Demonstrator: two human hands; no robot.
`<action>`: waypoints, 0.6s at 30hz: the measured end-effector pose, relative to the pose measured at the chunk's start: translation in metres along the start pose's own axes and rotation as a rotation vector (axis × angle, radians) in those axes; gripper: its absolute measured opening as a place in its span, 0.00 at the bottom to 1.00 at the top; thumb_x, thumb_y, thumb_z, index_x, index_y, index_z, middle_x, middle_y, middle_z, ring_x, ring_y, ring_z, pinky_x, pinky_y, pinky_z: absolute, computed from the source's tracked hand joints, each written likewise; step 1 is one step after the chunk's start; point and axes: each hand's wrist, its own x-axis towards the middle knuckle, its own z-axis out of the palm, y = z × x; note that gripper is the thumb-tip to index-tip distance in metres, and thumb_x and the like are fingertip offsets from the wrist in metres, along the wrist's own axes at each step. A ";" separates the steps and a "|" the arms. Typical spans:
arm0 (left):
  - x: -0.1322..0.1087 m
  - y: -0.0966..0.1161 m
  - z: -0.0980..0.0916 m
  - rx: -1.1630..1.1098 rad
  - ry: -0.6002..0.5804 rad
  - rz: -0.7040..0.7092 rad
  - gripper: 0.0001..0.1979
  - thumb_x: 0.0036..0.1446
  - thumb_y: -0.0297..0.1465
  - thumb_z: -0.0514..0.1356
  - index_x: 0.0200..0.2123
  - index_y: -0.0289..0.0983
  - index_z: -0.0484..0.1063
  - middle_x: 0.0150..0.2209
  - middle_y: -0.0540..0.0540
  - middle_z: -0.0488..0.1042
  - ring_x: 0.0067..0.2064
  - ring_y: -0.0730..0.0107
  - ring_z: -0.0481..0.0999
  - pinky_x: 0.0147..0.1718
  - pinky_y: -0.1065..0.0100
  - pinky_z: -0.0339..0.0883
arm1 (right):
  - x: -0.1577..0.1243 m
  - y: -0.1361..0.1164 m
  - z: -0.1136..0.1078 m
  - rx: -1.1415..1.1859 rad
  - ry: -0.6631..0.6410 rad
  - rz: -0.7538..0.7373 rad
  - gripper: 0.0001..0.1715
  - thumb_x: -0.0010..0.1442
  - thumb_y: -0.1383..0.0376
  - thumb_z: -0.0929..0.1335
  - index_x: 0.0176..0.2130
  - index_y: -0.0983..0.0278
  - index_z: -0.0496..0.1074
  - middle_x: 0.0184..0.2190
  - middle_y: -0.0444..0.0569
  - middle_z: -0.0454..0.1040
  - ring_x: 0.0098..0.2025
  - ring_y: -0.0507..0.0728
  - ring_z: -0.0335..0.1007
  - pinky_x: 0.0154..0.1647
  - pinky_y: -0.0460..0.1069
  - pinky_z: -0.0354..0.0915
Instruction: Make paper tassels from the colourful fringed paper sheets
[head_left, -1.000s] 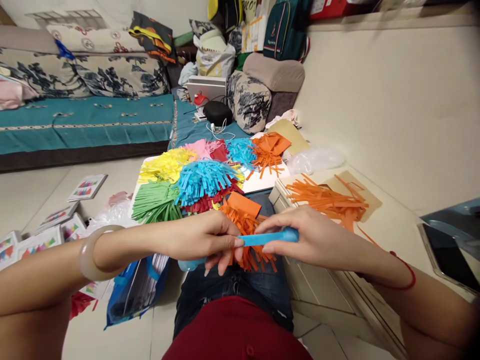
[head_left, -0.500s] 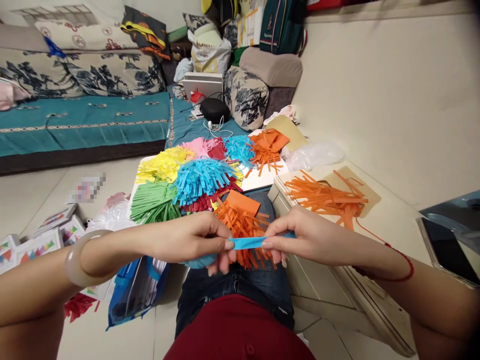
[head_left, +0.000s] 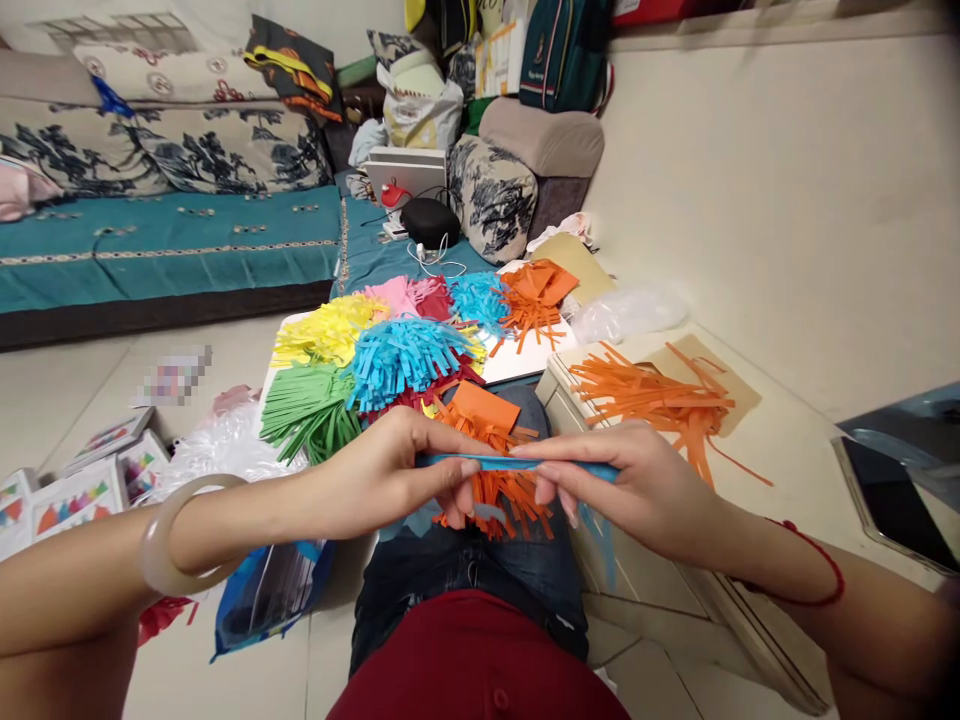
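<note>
A narrow strip of blue paper (head_left: 502, 463) is stretched between my two hands above my lap. My left hand (head_left: 420, 465) pinches its left part between thumb and fingers, and my right hand (head_left: 600, 470) pinches its right part. Blue fringe ends hang blurred below both hands. Under the strip, an orange fringed paper bundle (head_left: 484, 405) lies on my thighs. Just beyond it, a blue fringed bundle (head_left: 405, 360) rests among yellow (head_left: 330, 330) and green (head_left: 311, 405) ones on a white board.
At the right, an orange fringed bundle (head_left: 652, 390) and a phone (head_left: 892, 500) lie on a cream cabinet top (head_left: 787, 450). A blue bag (head_left: 270, 600) and printed packets (head_left: 79, 495) are on the floor at the left. Behind stands a teal-covered sofa (head_left: 172, 250).
The blue strip has become narrower to view and is raised slightly. My fingers now lie flatter along it, and the right hand has shifted a little to the right.
</note>
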 end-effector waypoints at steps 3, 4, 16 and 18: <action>-0.006 0.002 0.003 -0.065 0.066 0.074 0.10 0.62 0.30 0.55 0.45 0.35 0.70 0.25 0.49 0.78 0.28 0.73 0.78 0.31 0.73 0.72 | -0.004 -0.001 0.005 0.188 0.103 -0.023 0.14 0.60 0.67 0.67 0.45 0.60 0.77 0.27 0.43 0.80 0.22 0.48 0.74 0.25 0.42 0.71; -0.008 0.002 0.004 -0.090 0.085 0.101 0.09 0.62 0.30 0.55 0.45 0.36 0.68 0.26 0.49 0.78 0.28 0.72 0.78 0.31 0.73 0.72 | -0.005 -0.002 0.006 0.238 0.132 -0.048 0.12 0.59 0.68 0.68 0.43 0.60 0.78 0.26 0.43 0.80 0.22 0.49 0.74 0.25 0.42 0.71; -0.023 -0.009 0.008 -0.142 0.133 0.385 0.03 0.62 0.28 0.56 0.36 0.36 0.69 0.30 0.44 0.81 0.32 0.65 0.82 0.35 0.65 0.77 | -0.009 -0.012 -0.007 0.254 0.001 -0.399 0.12 0.61 0.71 0.67 0.41 0.61 0.78 0.28 0.46 0.80 0.31 0.49 0.77 0.35 0.43 0.72; -0.024 -0.012 0.006 -0.222 0.087 0.370 0.04 0.62 0.29 0.56 0.36 0.36 0.69 0.31 0.43 0.81 0.32 0.64 0.82 0.36 0.63 0.77 | -0.009 -0.014 -0.010 0.216 -0.024 -0.430 0.12 0.62 0.72 0.66 0.42 0.61 0.78 0.29 0.46 0.80 0.33 0.49 0.76 0.36 0.42 0.71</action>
